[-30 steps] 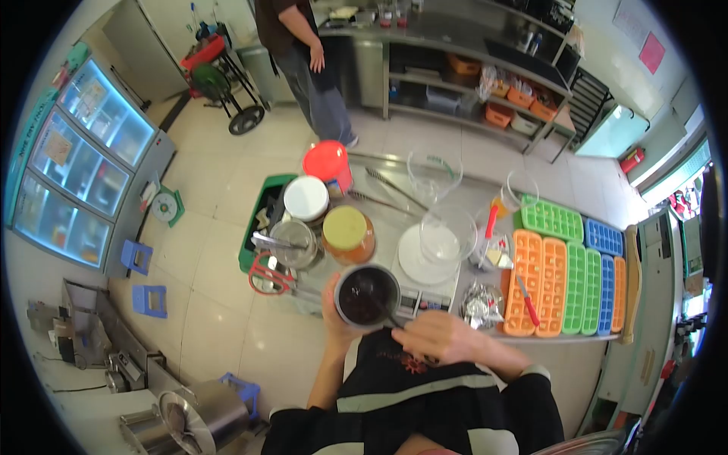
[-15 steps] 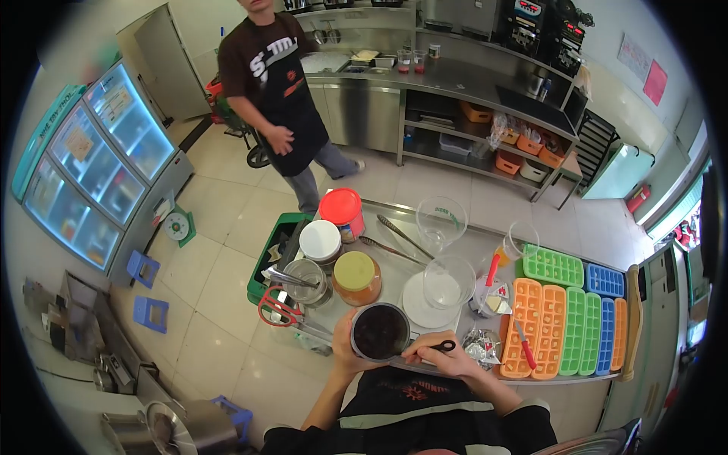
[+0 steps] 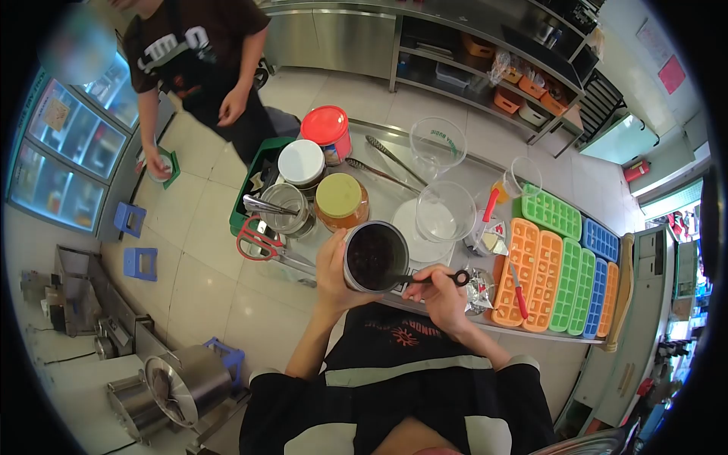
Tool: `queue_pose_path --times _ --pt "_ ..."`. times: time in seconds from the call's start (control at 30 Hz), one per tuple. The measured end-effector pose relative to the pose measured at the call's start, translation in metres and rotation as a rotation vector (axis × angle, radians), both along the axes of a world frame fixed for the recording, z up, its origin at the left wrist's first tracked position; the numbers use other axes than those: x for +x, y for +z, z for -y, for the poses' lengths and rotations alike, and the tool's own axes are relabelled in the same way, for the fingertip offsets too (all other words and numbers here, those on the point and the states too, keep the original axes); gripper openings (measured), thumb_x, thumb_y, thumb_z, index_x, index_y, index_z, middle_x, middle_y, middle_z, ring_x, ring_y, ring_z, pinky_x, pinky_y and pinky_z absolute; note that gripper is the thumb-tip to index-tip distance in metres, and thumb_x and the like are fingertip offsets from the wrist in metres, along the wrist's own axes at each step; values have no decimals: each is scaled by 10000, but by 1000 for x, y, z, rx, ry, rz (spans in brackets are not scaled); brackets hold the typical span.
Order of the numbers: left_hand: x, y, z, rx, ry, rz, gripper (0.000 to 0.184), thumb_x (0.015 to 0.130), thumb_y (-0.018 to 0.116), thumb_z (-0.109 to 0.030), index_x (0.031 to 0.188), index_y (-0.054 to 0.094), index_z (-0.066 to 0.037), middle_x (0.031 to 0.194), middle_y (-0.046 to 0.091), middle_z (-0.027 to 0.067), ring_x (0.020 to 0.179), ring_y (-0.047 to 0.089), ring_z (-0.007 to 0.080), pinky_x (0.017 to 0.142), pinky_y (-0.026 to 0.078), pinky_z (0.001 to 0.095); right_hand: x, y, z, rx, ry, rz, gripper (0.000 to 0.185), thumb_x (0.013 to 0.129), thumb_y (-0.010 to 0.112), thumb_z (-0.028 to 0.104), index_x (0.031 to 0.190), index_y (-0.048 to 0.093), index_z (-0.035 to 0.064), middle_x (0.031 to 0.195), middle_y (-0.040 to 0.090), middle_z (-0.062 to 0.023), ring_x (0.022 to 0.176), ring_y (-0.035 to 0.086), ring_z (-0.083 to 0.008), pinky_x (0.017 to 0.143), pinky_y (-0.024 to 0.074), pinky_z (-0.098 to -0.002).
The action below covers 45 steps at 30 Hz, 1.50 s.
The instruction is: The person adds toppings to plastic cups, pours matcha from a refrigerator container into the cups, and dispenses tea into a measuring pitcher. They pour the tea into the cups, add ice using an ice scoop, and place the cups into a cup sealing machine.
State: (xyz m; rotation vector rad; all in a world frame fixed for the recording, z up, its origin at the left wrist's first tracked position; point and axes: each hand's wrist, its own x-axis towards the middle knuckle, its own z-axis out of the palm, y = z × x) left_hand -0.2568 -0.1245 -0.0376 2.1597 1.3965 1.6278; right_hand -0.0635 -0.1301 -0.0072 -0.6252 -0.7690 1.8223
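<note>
My left hand (image 3: 331, 277) is wrapped around a dark-rimmed metal cup (image 3: 377, 290), tilted so its mouth faces me. Inside lies a dark mass (image 3: 371, 255), too dark to make out. In my right hand (image 3: 442, 303) is the handle of a black spoon (image 3: 459, 277), pinched between the fingers. Its other end reaches into the cup, where the bowl is hidden. Just beyond the cup stand a jar with a yellow-green lid (image 3: 340, 196) and a clear plastic cup (image 3: 446, 212), with a white round plate-like disc (image 3: 409, 227) beside them.
Ice cube trays in orange (image 3: 519, 273), green (image 3: 551, 212) and blue fill the table's right side; a red-handled knife (image 3: 520, 299) lies on them. Red scissors (image 3: 258, 240), a glass jar with utensils (image 3: 292, 212) and tongs (image 3: 394, 159) lie left and beyond. A co-worker (image 3: 199, 76) stands at upper left.
My view has tipped down, so the table appears higher. The cup is tilted more toward me, and the spoon reaches into it more visibly. The co-worker has moved left, nearer the fridges.
</note>
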Motion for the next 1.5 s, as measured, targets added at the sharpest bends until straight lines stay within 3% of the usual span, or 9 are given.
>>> queue_pose_path --times 0.37,0.53,1.1,1.2,1.27,1.3,1.37,1.4,1.5 --pt "13 23 -3 -85 -8 211 1003 395 810 -219 1234 297 -18 1171 412 222 1064 429 344 889 340 406 11 -2 -1 -294 -279 -160 253 856 377 190 870 504 -29 666 561 -136 612 543 -196 655 474 -376" --pt "29 45 -8 -52 -54 245 982 405 804 -223 1220 309 12 1165 422 215 1063 434 333 890 342 396 36 11 -3 167 -392 44 260 867 372 194 873 503 -31 676 570 -155 573 537 -209 665 485 -405" --pt "60 88 -11 -312 -142 444 999 437 784 -122 1243 226 67 1095 472 163 985 509 218 846 405 303 91 45 -26 214 -632 -97 258 869 359 205 880 496 -13 657 564 -138 579 527 -184 625 483 -393" --pt "58 83 -10 -289 -112 450 993 448 774 -106 1250 213 61 1084 481 160 976 516 215 842 410 306 100 32 -26 331 -656 8 298 875 353 220 853 521 -25 698 572 -136 612 539 -184 635 474 -375" --pt "53 81 -9 -288 -88 443 990 450 773 -105 1250 214 62 1077 486 160 972 518 217 841 410 309 107 17 -23 669 -594 511 173 818 461 119 831 560 -23 767 577 -143 639 553 -206 610 470 -333" --pt "51 80 -8 -286 -64 436 987 452 771 -105 1250 214 63 1071 490 161 967 521 218 841 410 312 109 17 -23 666 -593 511 173 818 461 119 831 560 -23 767 577 -143 639 553 -206 610 470 -333" --pt "48 78 -6 -281 -41 441 988 452 769 -105 1251 214 63 1068 493 161 966 521 220 840 410 312 112 21 -23 1187 -394 1041 130 698 560 -13 824 592 -3 827 573 -148 661 562 -229 574 465 -294" --pt "46 77 -5 -275 -20 446 988 452 768 -105 1252 213 64 1065 496 161 965 522 222 838 411 312 111 24 -20 1214 -382 1083 281 593 612 -72 857 595 22 825 565 -139 680 569 -247 581 484 -286" --pt "42 76 -2 -268 20 429 987 451 765 -106 1251 215 67 1064 496 162 962 523 222 838 410 313 112 32 -16 1324 -392 1107 267 593 635 -33 849 600 36 818 563 -124 709 582 -245 630 498 -309"
